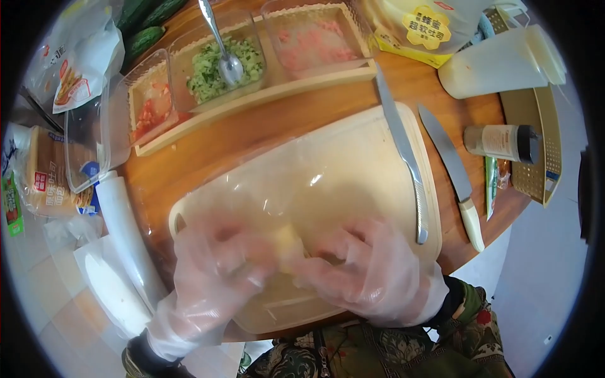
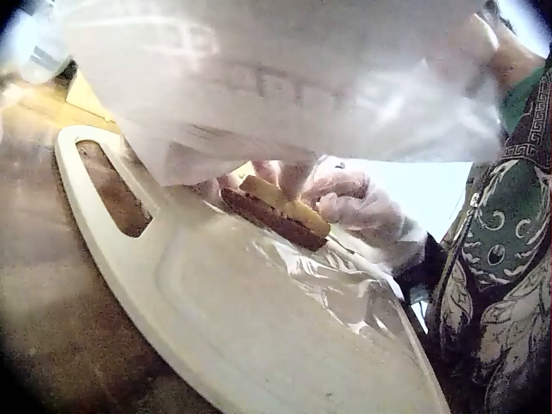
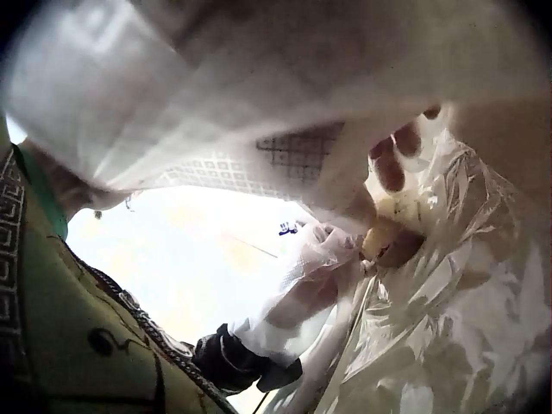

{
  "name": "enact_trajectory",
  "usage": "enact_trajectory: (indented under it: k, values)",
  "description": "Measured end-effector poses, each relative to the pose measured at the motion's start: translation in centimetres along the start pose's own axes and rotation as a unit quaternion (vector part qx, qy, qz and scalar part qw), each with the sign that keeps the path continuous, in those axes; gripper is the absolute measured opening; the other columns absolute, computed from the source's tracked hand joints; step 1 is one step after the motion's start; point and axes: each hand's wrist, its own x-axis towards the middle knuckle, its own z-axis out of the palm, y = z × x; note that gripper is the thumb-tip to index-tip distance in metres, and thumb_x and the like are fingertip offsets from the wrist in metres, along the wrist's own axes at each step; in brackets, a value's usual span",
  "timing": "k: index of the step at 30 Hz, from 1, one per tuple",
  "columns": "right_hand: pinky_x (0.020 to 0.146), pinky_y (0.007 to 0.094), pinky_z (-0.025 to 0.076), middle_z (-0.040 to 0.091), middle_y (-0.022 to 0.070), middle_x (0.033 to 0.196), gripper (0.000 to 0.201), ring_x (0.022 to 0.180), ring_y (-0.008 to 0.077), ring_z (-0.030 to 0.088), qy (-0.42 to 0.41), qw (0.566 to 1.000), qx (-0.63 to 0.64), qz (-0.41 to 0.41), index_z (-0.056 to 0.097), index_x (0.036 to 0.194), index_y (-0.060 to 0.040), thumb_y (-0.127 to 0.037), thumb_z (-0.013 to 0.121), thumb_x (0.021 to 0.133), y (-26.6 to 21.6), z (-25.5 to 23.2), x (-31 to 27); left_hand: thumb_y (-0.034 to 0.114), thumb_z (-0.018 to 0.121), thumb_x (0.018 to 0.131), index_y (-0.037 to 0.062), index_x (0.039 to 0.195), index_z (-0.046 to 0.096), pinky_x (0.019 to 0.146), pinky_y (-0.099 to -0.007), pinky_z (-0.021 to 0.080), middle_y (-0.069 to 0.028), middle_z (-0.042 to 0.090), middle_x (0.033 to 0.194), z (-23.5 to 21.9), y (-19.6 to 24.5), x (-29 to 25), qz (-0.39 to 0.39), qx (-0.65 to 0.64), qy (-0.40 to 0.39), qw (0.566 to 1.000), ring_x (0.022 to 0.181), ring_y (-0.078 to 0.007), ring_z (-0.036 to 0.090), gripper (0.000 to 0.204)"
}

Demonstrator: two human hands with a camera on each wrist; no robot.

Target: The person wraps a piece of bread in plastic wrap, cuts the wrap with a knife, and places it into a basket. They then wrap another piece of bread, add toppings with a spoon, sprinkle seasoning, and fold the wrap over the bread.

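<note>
Both hands wear clear plastic gloves and meet over the near half of a cream cutting board. Between them is a small pale-yellow piece of bread with a brown side, blurred in the head view. My left hand grips its left end with bent fingers. From the other side, the fingers of my right hand press in and hold the bread. Crinkled clear plastic wrap spreads over the board beneath. In the right wrist view, the bread sits at the wrap's edge, partly hidden by fingers.
A long spreading knife lies across the board's right side; a kitchen knife lies beyond it. Behind, a wooden tray holds tubs of chopped food, one with a spoon. A wrap roll is at left, a spice jar at right.
</note>
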Motion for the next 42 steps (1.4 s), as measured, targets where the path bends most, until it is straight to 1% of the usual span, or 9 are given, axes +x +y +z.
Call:
enact_trajectory:
  k: [20,22,23,25,30,33,34,38,42]
  values:
    - [0.08,0.0375,0.046,0.064,0.0006,0.105,0.028,0.102,0.022,0.057,-0.067,0.996,0.027,0.052,0.073,0.102,-0.017,-0.012,0.073,0.075,-0.5,-1.0,0.6,0.009,0.08,0.06,0.02,0.08,0.073,0.075,-0.0408,0.048,-0.0057,0.063,0.092,-0.3,-0.4,0.2,0.069,0.024,0.01,0.997,0.085,-0.0291,0.061,0.024]
    - [0.076,0.0375,0.048,0.067,0.0041,0.113,0.031,0.095,0.0209,0.064,-0.077,0.891,0.345,0.284,0.071,0.105,-0.0147,-0.008,0.075,0.075,-0.8,-2.0,0.4,0.008,0.08,0.06,0.0199,0.08,0.073,0.075,-0.0409,0.048,-0.0063,0.063,0.091,-0.3,-0.4,0.3,0.076,0.021,0.012,0.997,0.086,-0.0299,0.06,0.025]
    - [0.076,0.0375,0.048,0.067,0.0041,0.113,0.031,0.095,0.0209,0.064,-0.078,0.894,0.341,0.281,0.071,0.105,-0.0147,-0.008,0.075,0.075,-0.5,-2.9,0.4,0.007,0.079,0.062,0.0166,0.085,0.072,0.073,-0.039,0.049,-0.0062,0.065,0.09,0.1,-0.9,0.2,0.093,0.044,0.026,0.994,0.084,-0.0269,0.062,0.025]
    - [0.069,0.0373,0.048,0.071,0.0068,0.109,0.031,0.085,0.0215,0.069,-0.042,0.997,-0.004,0.068,0.071,0.105,-0.0121,-0.006,0.076,0.075,0.6,-4.6,0.8,0.007,0.078,0.065,0.0132,0.089,0.071,0.072,-0.0372,0.049,-0.0061,0.066,0.089,1.1,-1.9,-0.3,0.11,0.066,0.046,0.991,0.082,-0.0239,0.063,0.026]
    - [0.069,0.0402,0.049,0.071,0.0055,0.096,0.026,0.081,0.0304,0.062,0.04,0.981,-0.133,0.132,0.075,0.095,-0.0115,-0.005,0.076,0.071,0.4,-4.8,0.8,0.014,0.074,0.08,-0.0059,0.104,0.06,0.067,-0.0296,0.05,-0.0042,0.073,0.086,1.2,-1.1,0.3,-0.056,-0.084,-0.014,0.995,0.074,-0.0113,0.063,0.034]
    - [0.068,0.0412,0.05,0.071,0.0051,0.094,0.023,0.081,0.0313,0.062,0.072,0.973,-0.196,0.101,0.076,0.096,-0.0113,-0.006,0.077,0.074,0.4,-5.2,2.0,0.016,0.076,0.079,-0.0042,0.1,0.066,0.067,-0.0299,0.05,-0.0056,0.07,0.088,0.6,-0.1,0.6,-0.055,-0.036,0.005,0.998,0.074,-0.0137,0.064,0.031]
    - [0.054,0.0432,0.047,0.062,0.008,0.069,0.013,0.064,0.0314,0.061,0.139,0.961,-0.234,0.036,0.074,0.086,-0.0125,-0.01,0.075,0.074,1.0,-4.6,2.8,0.016,0.076,0.079,-0.0042,0.1,0.066,0.067,-0.0299,0.05,-0.0056,0.07,0.088,0.7,-0.3,0.6,-0.051,-0.036,0.012,0.998,0.074,-0.0137,0.064,0.031]
    - [0.057,0.0449,0.049,0.062,0.0101,0.069,0.007,0.066,0.0333,0.062,0.16,0.968,-0.191,-0.028,0.072,0.085,-0.0089,-0.012,0.071,0.078,3.7,-3.4,4.9,0.02,0.076,0.078,0.0014,0.091,0.075,0.068,-0.0302,0.05,-0.0081,0.065,0.093,1.1,-0.9,0.9,-0.004,-0.035,0.019,0.999,0.077,-0.0169,0.064,0.022]
    - [0.066,0.0443,0.05,0.06,0.01,0.071,0.013,0.079,0.0333,0.064,0.022,0.956,-0.292,-0.024,0.069,0.096,-0.0107,-0.014,0.063,0.085,4.5,-3.7,6.1,0.022,0.076,0.079,0.0027,0.092,0.076,0.071,-0.0319,0.051,-0.0099,0.065,0.095,1.0,-0.7,1.1,-0.032,-0.033,-0.004,0.999,0.081,-0.0187,0.065,0.024]
